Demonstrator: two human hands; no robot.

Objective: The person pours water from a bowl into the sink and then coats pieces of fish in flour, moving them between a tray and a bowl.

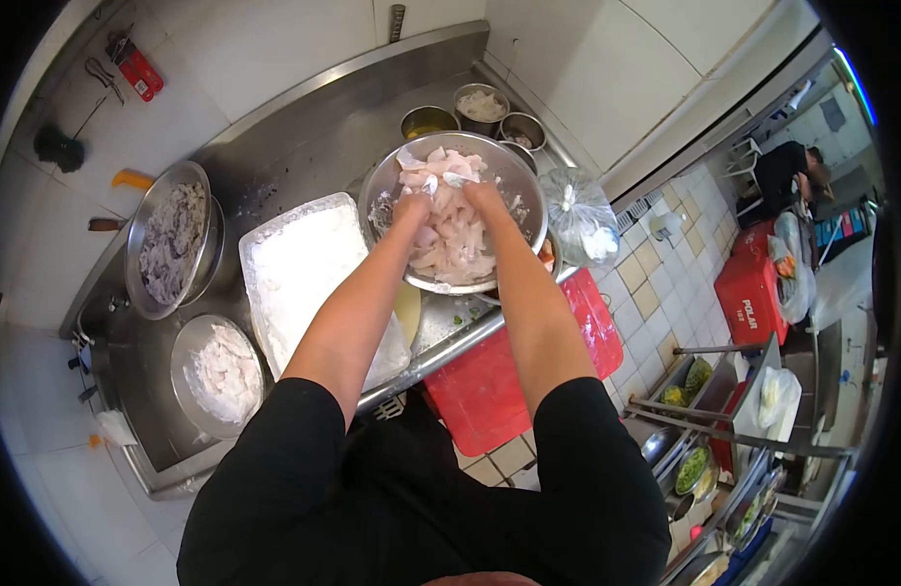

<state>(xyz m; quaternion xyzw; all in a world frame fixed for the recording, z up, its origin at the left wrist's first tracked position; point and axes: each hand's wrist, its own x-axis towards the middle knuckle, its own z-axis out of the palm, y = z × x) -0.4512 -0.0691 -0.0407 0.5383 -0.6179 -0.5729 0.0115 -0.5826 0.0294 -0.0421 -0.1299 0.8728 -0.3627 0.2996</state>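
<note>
Both of my hands are in a large steel bowl [372, 174] of pale raw strips [453, 239]. My left hand [415, 200] is at the bowl's left side, its fingers curled down among the strips and coated white at the tips. To its right, my right hand [481, 195] bends into the same strips, also with white-coated fingertips. What either hand grips among the strips cannot be made out. Left of the bowl lies a white tray [309, 283] filled with white powder, partly behind my left forearm.
Steel bowls with a greyish mix [174, 239] and coated pieces [223, 371] stand at the left. Small pots [480, 105] and a plastic bag [579, 220] flank the big bowl. A red board [480, 391] lies below the counter edge. A person [787, 176] is far right.
</note>
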